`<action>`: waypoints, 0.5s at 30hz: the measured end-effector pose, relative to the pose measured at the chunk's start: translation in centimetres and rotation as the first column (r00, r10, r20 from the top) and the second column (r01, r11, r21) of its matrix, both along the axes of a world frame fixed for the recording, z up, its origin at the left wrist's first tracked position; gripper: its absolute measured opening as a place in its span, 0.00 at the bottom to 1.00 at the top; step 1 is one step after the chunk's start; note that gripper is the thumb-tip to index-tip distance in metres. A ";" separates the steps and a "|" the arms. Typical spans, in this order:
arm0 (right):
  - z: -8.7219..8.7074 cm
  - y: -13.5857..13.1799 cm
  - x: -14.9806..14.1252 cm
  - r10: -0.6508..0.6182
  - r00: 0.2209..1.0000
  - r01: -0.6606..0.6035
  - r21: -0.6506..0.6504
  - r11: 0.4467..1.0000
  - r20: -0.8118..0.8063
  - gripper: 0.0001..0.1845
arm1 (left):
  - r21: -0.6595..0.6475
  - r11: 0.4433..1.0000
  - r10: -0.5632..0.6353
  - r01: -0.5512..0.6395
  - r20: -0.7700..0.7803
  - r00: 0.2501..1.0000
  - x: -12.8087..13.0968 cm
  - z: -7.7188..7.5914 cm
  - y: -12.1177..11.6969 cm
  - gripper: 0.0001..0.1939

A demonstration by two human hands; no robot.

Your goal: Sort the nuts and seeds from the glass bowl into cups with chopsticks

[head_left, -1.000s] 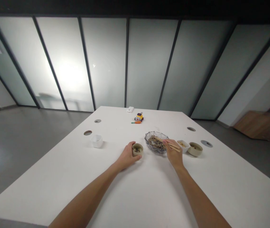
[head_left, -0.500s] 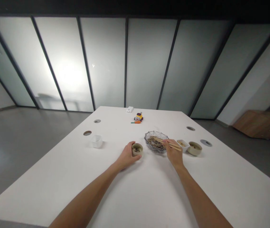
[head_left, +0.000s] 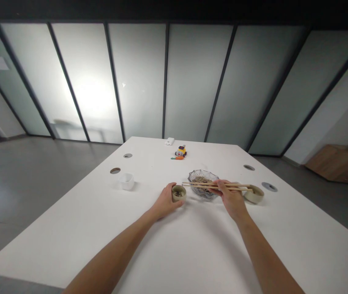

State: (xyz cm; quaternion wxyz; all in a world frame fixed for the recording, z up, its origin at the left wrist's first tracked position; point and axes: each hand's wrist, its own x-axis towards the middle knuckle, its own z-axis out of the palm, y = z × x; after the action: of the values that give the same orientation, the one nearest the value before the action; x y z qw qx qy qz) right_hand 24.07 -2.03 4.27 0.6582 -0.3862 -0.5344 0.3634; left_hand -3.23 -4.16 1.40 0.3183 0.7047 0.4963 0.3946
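Note:
My left hand (head_left: 165, 203) is wrapped around a small beige cup (head_left: 179, 198) standing on the table, with small dark pieces inside it. Chopsticks (head_left: 198, 185) are gripped in my right hand (head_left: 231, 200), lying nearly level above a clear faceted glass bowl (head_left: 191, 178). Their tips point left and hover by the cup's right rim; whether they pinch anything is too small to tell. Inside the glass bowl is a heap of thin brownish pieces (head_left: 200, 179) resembling sunflower seeds. My right hand partly covers that bowl and mostly hides a white dish behind it.
To the right sits a wider beige bowl (head_left: 254, 199). A white square dish (head_left: 127, 182) stands at the left. Farther back are a yellow toy car (head_left: 181, 151), an orange toy carrot (head_left: 179, 158) and a white box-like object (head_left: 169, 141). Round holes (head_left: 115, 170) pierce the white tabletop (head_left: 149, 253).
The chopsticks' tips have come out of the glass bowl and swung left to the cup, and the sticks now lie flatter. My left hand still holds the cup. The view has shifted slightly.

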 end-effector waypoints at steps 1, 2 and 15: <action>-0.1 0.0 -0.2 -0.004 1.000 0.004 -0.003 1.000 0.031 0.20 | 0.001 1.000 0.001 -0.001 0.002 1.000 0.0 0.0 0.0 0.39; -0.1 0.0 -0.2 -0.037 0.998 0.037 0.004 0.999 0.058 0.21 | 0.003 1.000 0.003 -0.003 0.003 1.000 0.0 0.1 0.0 0.39; -2.3 2.4 0.5 -0.444 0.768 0.288 0.370 0.883 0.461 0.30 | 0.007 1.000 -0.001 0.001 -0.006 1.000 0.1 0.2 0.0 0.37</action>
State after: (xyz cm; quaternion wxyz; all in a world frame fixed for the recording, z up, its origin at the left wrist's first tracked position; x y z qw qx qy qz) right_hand 24.55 0.41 1.94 0.5893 -0.4728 -0.6546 0.0262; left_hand -3.14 -4.19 1.59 0.3145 0.7072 0.4954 0.3943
